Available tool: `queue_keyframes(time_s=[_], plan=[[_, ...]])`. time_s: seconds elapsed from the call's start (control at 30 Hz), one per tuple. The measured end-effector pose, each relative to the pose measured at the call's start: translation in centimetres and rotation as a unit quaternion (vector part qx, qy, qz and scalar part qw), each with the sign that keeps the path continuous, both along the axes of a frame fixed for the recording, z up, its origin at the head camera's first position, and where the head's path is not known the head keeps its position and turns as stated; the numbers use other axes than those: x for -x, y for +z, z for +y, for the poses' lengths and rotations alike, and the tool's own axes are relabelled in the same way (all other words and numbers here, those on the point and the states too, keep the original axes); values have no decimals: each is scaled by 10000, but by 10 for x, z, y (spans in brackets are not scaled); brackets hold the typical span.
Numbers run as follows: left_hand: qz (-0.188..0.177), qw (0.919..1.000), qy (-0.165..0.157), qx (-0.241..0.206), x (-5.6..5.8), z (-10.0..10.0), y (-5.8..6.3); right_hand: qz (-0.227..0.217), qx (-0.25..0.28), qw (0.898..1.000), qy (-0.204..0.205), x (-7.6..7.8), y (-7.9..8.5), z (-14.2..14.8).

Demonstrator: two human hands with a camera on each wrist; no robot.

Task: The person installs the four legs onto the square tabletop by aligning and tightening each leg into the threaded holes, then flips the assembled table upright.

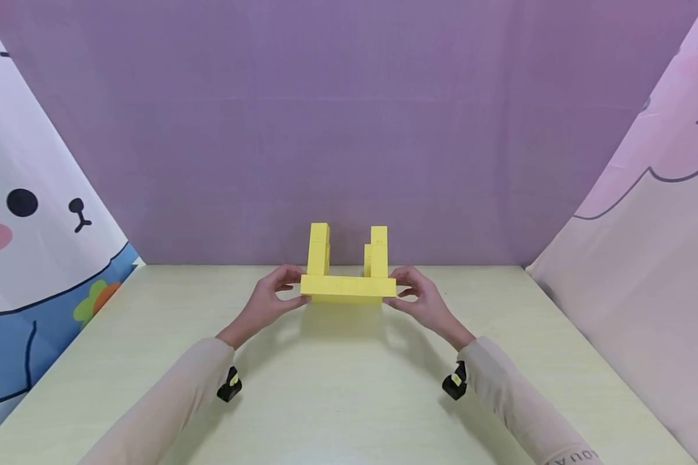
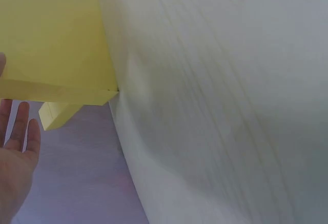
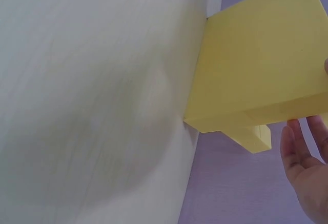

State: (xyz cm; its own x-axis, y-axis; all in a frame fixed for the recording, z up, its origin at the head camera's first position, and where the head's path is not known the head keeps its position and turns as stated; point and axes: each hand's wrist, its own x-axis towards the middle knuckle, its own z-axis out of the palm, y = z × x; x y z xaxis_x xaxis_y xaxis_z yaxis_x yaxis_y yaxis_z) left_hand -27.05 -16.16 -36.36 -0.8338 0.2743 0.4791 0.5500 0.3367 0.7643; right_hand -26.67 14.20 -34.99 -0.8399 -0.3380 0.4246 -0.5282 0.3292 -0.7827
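Observation:
A yellow piece shaped like a small stool (image 1: 348, 285) is turned on its side, its square panel (image 3: 256, 55) upright with one edge against the table. Leg-like bars (image 1: 318, 248) stick out from the panel's far side toward the purple wall. My left hand (image 1: 265, 302) pinches the panel at its left edge, thumb on the near face. At the right edge my right hand (image 1: 426, 303) grips it the same way. Fingers of the left hand (image 2: 20, 155) show beside the panel in the left wrist view; the far side of the panel is mostly hidden.
The pale wooden table (image 1: 343, 400) meets a purple backdrop (image 1: 349, 129) just behind the yellow piece. Printed cartoon curtains hang at the left (image 1: 41, 161) and right (image 1: 663, 258). A small black device (image 1: 229, 385) is worn at each wrist.

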Motion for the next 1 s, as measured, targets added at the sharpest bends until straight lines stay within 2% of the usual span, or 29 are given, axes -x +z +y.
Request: queue_keyframes(time_s=[0.2, 0.73, 1.0], plan=[[-27, 9999, -48, -131, 2, 2, -3, -158, 21, 9999, 17, 2, -1, 0], [-34, 9996, -106, -253, 0, 1, -1, 133, 133, 9998, 61, 2, 1, -3], [-102, 9988, -137, -451, -2, 1, 0, 18, 90, 10000, -21, 3, 5, -4]])
